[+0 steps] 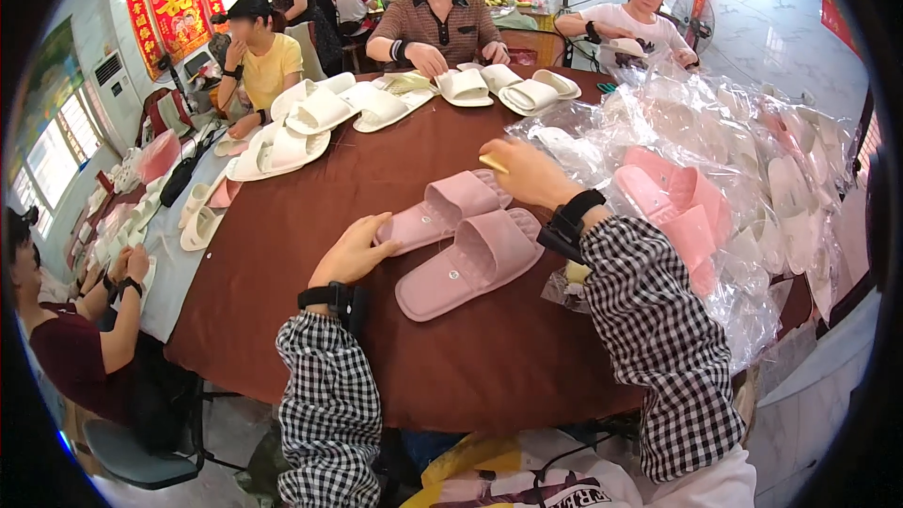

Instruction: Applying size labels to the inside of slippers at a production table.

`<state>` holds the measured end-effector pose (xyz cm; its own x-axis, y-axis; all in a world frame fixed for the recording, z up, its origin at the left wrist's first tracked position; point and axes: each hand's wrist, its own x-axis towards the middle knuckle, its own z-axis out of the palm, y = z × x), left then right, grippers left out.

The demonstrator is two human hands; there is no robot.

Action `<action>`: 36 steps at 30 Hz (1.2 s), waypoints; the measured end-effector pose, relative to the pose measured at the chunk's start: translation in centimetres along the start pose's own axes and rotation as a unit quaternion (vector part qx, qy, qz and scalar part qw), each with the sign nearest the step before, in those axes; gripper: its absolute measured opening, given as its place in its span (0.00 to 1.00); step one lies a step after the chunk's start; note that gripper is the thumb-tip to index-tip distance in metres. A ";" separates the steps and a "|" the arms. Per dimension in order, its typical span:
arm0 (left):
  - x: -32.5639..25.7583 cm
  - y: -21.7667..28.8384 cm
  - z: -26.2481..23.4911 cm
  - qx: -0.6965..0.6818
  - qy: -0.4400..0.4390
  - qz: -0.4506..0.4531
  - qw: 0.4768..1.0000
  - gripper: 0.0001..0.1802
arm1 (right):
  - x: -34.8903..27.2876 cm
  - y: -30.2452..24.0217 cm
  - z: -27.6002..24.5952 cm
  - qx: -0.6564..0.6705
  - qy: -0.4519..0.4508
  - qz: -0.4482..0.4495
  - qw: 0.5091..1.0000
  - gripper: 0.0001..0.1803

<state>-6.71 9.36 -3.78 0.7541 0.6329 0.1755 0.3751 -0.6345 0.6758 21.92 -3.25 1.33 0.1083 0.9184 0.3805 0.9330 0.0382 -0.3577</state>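
Two dusty-pink slippers lie side by side in front of me on the brown tablecloth (282, 329). My left hand (350, 252) pinches the heel edge of the farther slipper (414, 230), the thumb and fingers closed at its rim. The nearer slipper (442, 284) lies flat with neither hand on it. Just beyond the slippers' toe ends, my right hand (538, 172) is closed on a small yellow piece (494, 163), whose exact kind I cannot make out. Both my wrists wear black bands, and checked sleeves cover my forearms.
To the right rises a heap of clear-bagged slippers (790, 179), with pink slippers (673, 202) at its near side. White slippers (320, 108) line the far edge. Across the table a person in a brown striped shirt (442, 23) handles white slippers; other people sit around.
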 end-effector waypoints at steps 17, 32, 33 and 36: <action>-5.9 6.0 3.3 0.338 -0.038 -0.022 0.940 0.40 | -7.4 -2.9 4.1 0.015 -0.005 0.001 1.000 0.30; -2.4 5.6 -2.5 0.280 0.086 0.041 0.955 0.34 | -7.5 -1.1 4.1 0.080 0.061 -0.059 0.993 0.19; -1.3 4.6 -2.4 0.284 0.072 -0.001 0.956 0.34 | -7.4 -0.9 4.1 0.065 0.067 -0.059 0.994 0.18; 1.4 2.1 -1.3 0.171 -0.081 0.015 0.982 0.45 | -7.3 -0.5 4.2 0.111 0.071 -0.055 0.990 0.22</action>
<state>-5.53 9.50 -1.21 0.8328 0.5507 0.0566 0.4899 -0.7809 0.3876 19.23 -8.34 -4.92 0.0717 0.8401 0.5376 0.8454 0.2349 -0.4798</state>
